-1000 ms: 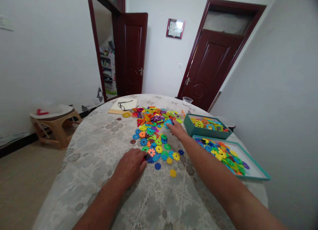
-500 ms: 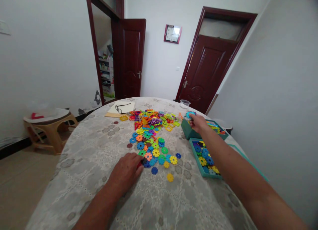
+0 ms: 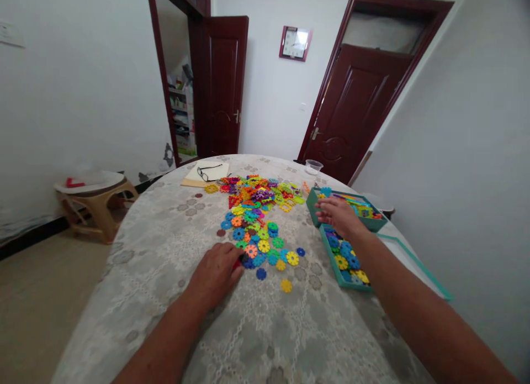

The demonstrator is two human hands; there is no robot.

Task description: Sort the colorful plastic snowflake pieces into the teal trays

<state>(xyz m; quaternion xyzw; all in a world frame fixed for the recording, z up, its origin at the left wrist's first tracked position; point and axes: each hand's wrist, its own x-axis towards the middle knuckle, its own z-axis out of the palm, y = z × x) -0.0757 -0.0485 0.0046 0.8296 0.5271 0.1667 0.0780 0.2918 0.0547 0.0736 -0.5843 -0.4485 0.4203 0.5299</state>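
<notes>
Right hand at dark green box

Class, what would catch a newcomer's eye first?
First, the bright heap of pieces in the middle of the table, its near end by the left hand. Then the far box and near box at right, with the right hand at the far one. Behind, dark red doors flank the clock.

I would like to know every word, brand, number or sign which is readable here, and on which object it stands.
No text can be read.
Wall clock: dial marks too small and blurred.
White plate on the left wall: marks too faint.
Shelf packages: too blurred.
Plastic pieces: no lettering visible.
</notes>
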